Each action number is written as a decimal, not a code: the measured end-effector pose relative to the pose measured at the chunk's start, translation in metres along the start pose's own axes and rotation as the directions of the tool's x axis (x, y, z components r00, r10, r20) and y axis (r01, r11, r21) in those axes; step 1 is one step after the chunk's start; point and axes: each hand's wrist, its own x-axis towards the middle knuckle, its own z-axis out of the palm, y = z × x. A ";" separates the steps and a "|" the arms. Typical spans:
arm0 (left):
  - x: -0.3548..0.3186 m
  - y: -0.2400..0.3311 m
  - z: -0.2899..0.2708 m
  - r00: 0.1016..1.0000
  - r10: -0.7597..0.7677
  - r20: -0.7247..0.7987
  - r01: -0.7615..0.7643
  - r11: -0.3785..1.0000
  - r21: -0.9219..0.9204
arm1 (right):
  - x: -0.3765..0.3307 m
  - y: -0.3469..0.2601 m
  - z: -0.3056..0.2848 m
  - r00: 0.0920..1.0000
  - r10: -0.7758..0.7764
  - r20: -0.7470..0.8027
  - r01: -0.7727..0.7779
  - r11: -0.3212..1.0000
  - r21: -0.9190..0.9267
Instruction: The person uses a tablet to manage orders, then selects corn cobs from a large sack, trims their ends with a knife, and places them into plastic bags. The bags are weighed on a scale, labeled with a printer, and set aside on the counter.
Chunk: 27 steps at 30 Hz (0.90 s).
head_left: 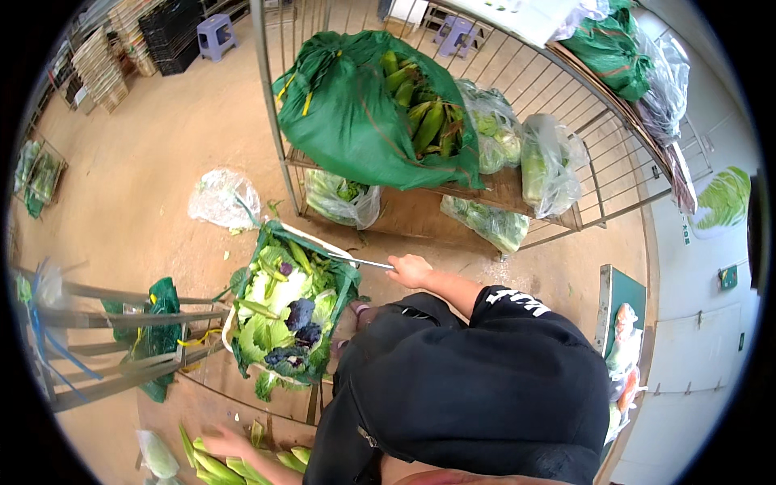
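My left hand (pixel 229 442) comes in from the lower edge and rests, blurred, on a pile of green-husked corn cobs (pixel 212 465) at the bottom left; its grip is unclear. My right hand is out of sight. A person in a black shirt (pixel 477 380) bends over in front of me. That person's hand (pixel 409 271) holds a thin metal blade (pixel 361 261) at the edge of a white crate (pixel 323 242). The crate is lined with a green bag and filled with cabbage leaves and purple leaf scraps (pixel 288 315).
A metal cage trolley (pixel 271 105) stands behind, carrying an open green sack of corn (pixel 364 113) and clear bags of greens (pixel 550 166). A crumpled plastic bag (pixel 224 198) lies on the tan floor. A metal rack (pixel 105 343) is at left, purple stools (pixel 215 36) and stacked crates far back.
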 end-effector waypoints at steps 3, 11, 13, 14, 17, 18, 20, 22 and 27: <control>0.014 0.219 0.019 0.967 0.188 0.175 -0.079 0.867 -0.493 | -0.002 0.026 0.000 0.999 0.052 -0.010 -0.052 0.998 0.021; -0.054 0.659 0.041 0.418 0.872 0.256 0.207 0.183 -0.961 | -0.027 0.158 0.017 0.940 0.333 -0.074 -0.311 0.926 0.213; -0.088 0.755 0.052 0.316 0.941 0.122 0.011 0.125 -0.992 | -0.043 0.198 0.018 0.920 0.385 -0.073 -0.356 0.899 0.255; -0.102 0.798 0.073 0.309 0.945 0.107 -0.200 0.174 -0.964 | -0.049 0.219 0.020 0.914 0.396 -0.084 -0.361 0.891 0.275; -0.131 0.895 0.128 0.302 0.867 0.396 -0.620 0.494 -0.609 | -0.077 0.274 0.023 0.890 0.449 -0.083 -0.398 0.851 0.342; -0.135 0.912 0.147 0.394 0.781 0.485 -0.636 0.613 -0.470 | -0.087 0.289 0.018 0.883 0.462 -0.084 -0.406 0.842 0.356; -0.163 0.957 0.131 0.390 0.632 0.669 -0.484 0.759 -0.436 | -0.134 0.318 0.018 0.830 0.548 -0.105 -0.479 0.795 0.372; -0.171 0.975 0.132 0.301 0.597 0.744 -0.372 0.792 -0.485 | -0.163 0.343 0.021 0.794 0.577 -0.192 -0.473 0.784 0.402; -0.150 0.951 0.131 0.233 0.667 0.708 -0.128 0.743 -0.657 | -0.185 0.364 -0.017 0.796 0.565 -0.215 -0.412 0.767 0.493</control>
